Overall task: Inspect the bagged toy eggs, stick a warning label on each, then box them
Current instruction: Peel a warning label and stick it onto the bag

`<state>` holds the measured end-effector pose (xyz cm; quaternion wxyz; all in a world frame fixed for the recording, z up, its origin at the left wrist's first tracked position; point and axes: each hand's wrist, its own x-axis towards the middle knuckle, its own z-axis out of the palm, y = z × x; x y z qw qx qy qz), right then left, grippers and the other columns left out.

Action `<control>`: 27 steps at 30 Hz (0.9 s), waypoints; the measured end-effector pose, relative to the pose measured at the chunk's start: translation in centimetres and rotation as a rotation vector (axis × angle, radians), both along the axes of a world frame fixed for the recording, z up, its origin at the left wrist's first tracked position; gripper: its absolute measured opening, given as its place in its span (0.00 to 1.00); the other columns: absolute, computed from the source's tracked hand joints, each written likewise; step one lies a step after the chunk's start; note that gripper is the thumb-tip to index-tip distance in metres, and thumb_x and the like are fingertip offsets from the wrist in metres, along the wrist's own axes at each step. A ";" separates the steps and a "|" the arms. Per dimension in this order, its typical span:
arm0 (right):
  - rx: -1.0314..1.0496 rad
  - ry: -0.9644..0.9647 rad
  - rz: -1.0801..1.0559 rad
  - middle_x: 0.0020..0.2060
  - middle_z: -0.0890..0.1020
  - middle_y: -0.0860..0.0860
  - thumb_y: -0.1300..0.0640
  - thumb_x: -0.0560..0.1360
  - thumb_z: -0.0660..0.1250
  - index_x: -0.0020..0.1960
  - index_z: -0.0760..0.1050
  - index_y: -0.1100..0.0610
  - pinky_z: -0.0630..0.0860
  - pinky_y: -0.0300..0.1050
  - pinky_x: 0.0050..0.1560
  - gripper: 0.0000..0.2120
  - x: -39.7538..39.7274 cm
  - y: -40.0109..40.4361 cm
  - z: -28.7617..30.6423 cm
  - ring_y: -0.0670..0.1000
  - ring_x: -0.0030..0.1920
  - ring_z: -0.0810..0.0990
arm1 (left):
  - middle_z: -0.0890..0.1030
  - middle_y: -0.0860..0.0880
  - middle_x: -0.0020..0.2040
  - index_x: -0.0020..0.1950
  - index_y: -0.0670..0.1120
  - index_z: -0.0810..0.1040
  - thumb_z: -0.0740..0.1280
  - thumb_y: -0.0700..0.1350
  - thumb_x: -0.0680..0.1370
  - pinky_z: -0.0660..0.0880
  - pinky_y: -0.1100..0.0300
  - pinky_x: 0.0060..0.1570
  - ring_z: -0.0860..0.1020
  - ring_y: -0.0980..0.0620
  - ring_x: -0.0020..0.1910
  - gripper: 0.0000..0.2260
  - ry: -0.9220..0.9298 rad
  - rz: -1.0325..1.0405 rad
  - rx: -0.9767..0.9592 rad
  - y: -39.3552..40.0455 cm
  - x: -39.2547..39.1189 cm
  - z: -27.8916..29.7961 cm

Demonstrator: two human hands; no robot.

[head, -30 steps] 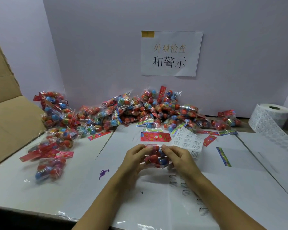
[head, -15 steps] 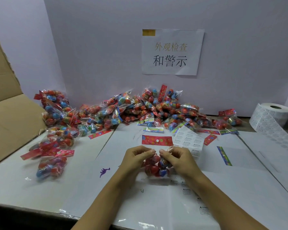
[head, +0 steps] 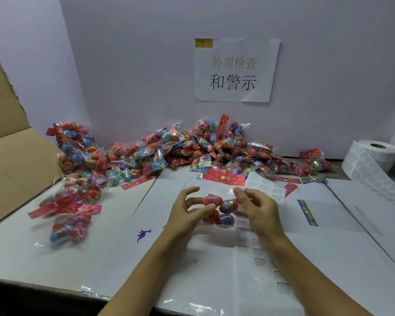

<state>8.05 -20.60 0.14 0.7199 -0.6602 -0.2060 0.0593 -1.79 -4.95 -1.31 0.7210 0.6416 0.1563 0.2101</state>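
Cardboard brown box waits left of the white table; heaped bagged eggs behind. Clear bag of red and blue toy eggs sits mid-table, left hand and right hand gripping it. Inspection, I'd say; next, a label off the white roll.

Left grip half-open, right grip pinching.

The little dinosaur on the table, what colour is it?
Purple dinosaur, seen in the head view.
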 end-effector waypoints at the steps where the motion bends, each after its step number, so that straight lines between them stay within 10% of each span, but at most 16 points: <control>1: 0.038 -0.038 -0.076 0.42 0.87 0.50 0.42 0.69 0.73 0.50 0.83 0.53 0.81 0.39 0.38 0.17 0.2 -0.3 0.1 0.50 0.40 0.86 | 0.81 0.49 0.61 0.64 0.60 0.72 0.81 0.50 0.71 0.81 0.59 0.45 0.86 0.56 0.47 0.27 0.000 0.054 0.013 0.2 0.1 0.0; 8: -0.181 -0.141 -0.650 0.59 0.73 0.52 0.44 0.70 0.77 0.59 0.73 0.51 0.73 0.52 0.58 0.23 4.1 -2.5 0.1 0.53 0.59 0.71 | 0.60 0.50 0.81 0.82 0.53 0.57 0.78 0.59 0.70 0.61 0.49 0.76 0.59 0.48 0.80 0.47 0.173 0.374 0.481 0.8 0.5 -1.0; 13: -0.341 0.233 -0.118 0.58 0.79 0.50 0.39 0.56 0.82 0.73 0.64 0.53 0.79 0.51 0.51 0.52 5.1 -3.8 0.8 0.52 0.54 0.81 | 0.82 0.49 0.57 0.51 0.49 0.80 0.79 0.49 0.73 0.74 0.58 0.59 0.76 0.54 0.59 0.12 -0.138 0.417 0.669 0.3 0.2 -1.0; 16: -0.378 0.128 0.160 0.58 0.83 0.54 0.54 0.62 0.84 0.78 0.56 0.45 0.83 0.53 0.50 0.54 4.3 -3.1 0.2 0.54 0.53 0.85 | 0.82 0.52 0.38 0.40 0.45 0.81 0.78 0.57 0.71 0.79 0.57 0.39 0.80 0.53 0.39 0.16 -0.197 0.115 0.714 -0.6 -0.1 -1.1; 22: 0.219 0.105 -0.109 0.48 0.86 0.50 0.66 0.72 0.76 0.76 0.63 0.51 0.83 0.41 0.43 0.38 5.1 -2.6 0.2 0.49 0.48 0.87 | 0.77 0.57 0.44 0.49 0.54 0.74 0.79 0.70 0.60 0.74 0.63 0.37 0.74 0.59 0.37 0.29 0.088 -0.147 0.684 -1.5 -0.5 -1.1; 27: 0.407 0.259 -0.310 0.48 0.82 0.45 0.67 0.74 0.74 0.77 0.61 0.57 0.81 0.38 0.40 0.36 5.9 -3.2 0.4 0.41 0.43 0.85 | 0.82 0.54 0.50 0.52 0.51 0.85 0.79 0.57 0.71 0.68 0.72 0.42 0.76 0.63 0.41 0.15 0.230 -0.441 0.734 -0.8 -0.7 -0.3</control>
